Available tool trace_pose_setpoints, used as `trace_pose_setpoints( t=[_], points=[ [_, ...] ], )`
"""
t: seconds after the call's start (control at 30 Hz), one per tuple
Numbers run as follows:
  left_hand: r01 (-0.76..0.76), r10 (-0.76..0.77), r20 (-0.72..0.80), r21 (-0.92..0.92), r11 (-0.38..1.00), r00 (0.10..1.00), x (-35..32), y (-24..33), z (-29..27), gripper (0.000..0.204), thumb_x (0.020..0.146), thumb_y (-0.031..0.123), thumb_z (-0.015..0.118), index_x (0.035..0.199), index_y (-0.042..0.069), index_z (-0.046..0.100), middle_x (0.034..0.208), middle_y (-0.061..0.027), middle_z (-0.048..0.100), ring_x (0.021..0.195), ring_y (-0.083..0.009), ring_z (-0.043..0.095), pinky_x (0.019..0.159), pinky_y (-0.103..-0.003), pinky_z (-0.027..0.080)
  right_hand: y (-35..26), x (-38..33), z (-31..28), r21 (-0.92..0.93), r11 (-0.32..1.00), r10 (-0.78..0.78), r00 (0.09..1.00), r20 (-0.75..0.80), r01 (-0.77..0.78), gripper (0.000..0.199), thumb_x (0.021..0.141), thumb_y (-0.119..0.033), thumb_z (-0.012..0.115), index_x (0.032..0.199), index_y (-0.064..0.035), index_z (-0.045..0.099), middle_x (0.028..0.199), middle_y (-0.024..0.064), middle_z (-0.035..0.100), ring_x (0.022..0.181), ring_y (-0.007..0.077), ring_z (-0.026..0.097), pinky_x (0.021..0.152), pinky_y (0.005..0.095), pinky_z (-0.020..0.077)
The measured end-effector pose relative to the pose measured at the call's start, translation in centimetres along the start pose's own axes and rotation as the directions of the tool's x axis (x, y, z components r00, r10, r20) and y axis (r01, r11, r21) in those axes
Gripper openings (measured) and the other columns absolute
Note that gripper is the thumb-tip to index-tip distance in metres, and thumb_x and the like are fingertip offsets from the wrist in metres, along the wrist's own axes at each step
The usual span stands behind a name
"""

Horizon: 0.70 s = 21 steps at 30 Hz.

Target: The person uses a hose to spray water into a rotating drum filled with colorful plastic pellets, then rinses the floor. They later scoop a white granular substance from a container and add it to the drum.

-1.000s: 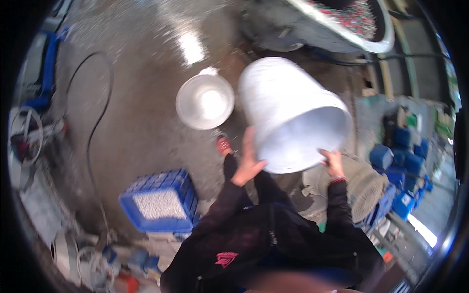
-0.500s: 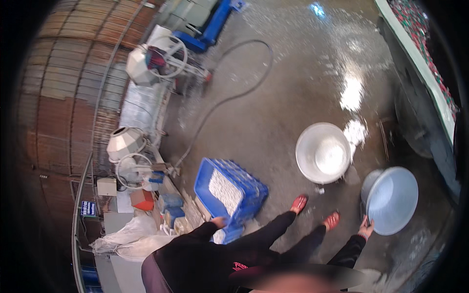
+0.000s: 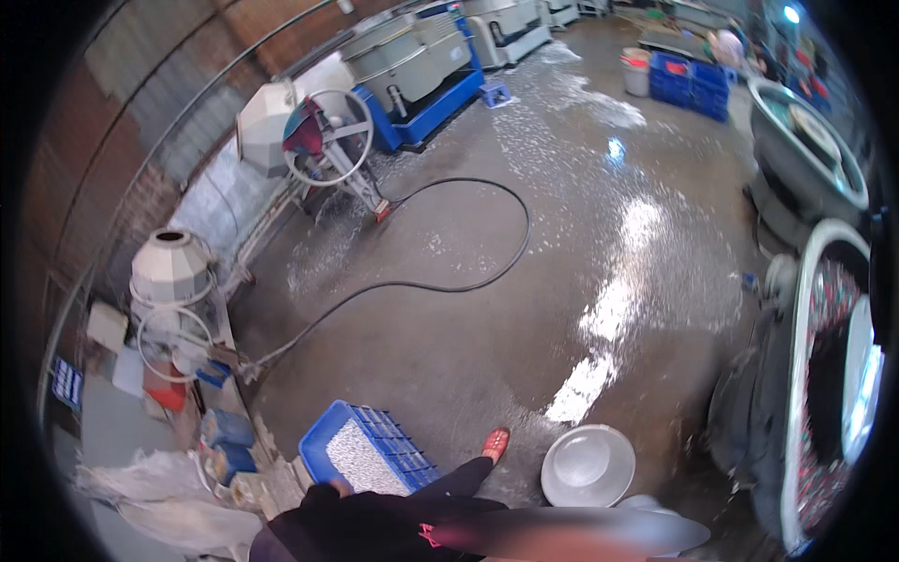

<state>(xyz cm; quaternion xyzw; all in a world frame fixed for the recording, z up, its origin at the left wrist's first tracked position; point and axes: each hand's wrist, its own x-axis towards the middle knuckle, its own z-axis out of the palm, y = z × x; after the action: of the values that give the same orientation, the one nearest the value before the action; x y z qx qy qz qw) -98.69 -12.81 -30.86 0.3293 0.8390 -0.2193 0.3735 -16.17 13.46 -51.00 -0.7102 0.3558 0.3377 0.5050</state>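
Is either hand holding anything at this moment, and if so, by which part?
Cannot be told: neither hand shows clearly. The metal bowl sits alone on the wet floor, no hand on it.

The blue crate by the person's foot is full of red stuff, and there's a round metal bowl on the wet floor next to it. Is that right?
Not quite. In the head view, the blue crate holds pale grey-white bits, not red stuff. The only red thing nearby is the person's shoe. The rest is right: a round metal bowl sits on the wet floor just to the right of the crate.

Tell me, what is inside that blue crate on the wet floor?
The blue crate holds a pale grey heap of small pieces, too fine to identify. Its near corner and whatever lies beneath the heap are hidden, partly by the person's dark sleeve.
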Motion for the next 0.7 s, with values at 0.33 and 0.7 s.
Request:
trace_pose_setpoints(
  t=[0.33, 0.7],
  points=[
    [-0.634, 0.553, -0.549, 0.053, 0.772, 0.627, 17.4, 33.8, -48.6, 0.052, 0.079, 0.043, 0.056, 0.114, 0.004, 0.056, 0.114, -0.0195, 0.054, 0.108, -0.0342, 0.049, 0.093, -0.041, 0.039, 0.8, -19.1, 17.0, 0.012, 0.990, -0.144, 0.987, 0.068, 0.143, 0.033, 0.072, -0.014, 0.051, 0.104, -0.0061, 0.052, 0.124, 0.0101, 0.041, 0.101, 0.0322, 0.045, 0.070, 0.0483, 0.0521],
    [-0.711, 0.697, -0.383, 0.131, 0.691, 0.607, 31.9, 57.2, -74.9, 0.042, 0.078, 0.038, 0.057, 0.112, 0.013, 0.061, 0.106, -0.0132, 0.062, 0.099, -0.0286, 0.059, 0.087, -0.037, 0.045, 1.6, -26.1, 49.4, 0.100, 0.994, 0.010, 0.923, 0.384, -0.052, 0.037, 0.081, -0.035, 0.051, 0.114, -0.0179, 0.054, 0.129, 0.0023, 0.045, 0.113, 0.0251, 0.043, 0.081, 0.0521, 0.0446]
  ],
)
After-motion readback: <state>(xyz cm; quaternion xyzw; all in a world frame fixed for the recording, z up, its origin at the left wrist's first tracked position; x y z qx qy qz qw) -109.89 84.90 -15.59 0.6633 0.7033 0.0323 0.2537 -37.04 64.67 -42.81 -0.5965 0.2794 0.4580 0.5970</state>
